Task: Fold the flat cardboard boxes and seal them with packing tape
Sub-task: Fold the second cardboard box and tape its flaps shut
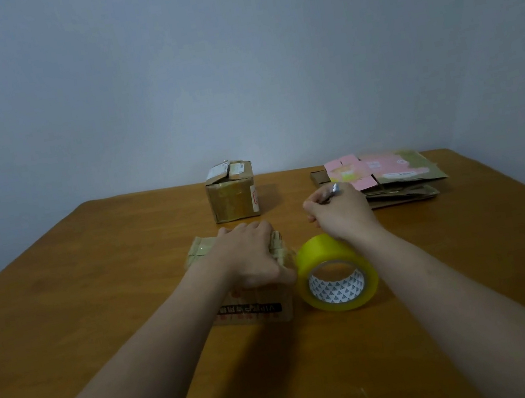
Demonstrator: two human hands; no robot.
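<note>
A small folded cardboard box (pixel 255 307) with printed text on its near side sits in the middle of the table. My left hand (pixel 249 253) lies on its taped top, with the thumb down at the right edge. A big roll of yellow packing tape (pixel 336 271) stands on its edge right beside the box, to its right. Behind the roll, my right hand (pixel 339 210) is curled into a fist around a small shiny metal tool (pixel 335 188), whose tip pokes out at the top. Most of the box's top is hidden by my hand.
Another taped cardboard box (pixel 233 196) stands farther back at the centre. A stack of flat cardboard boxes (pixel 389 177), the top one pink, lies at the back right. The brown wooden table (pixel 96 296) ends at a grey wall behind.
</note>
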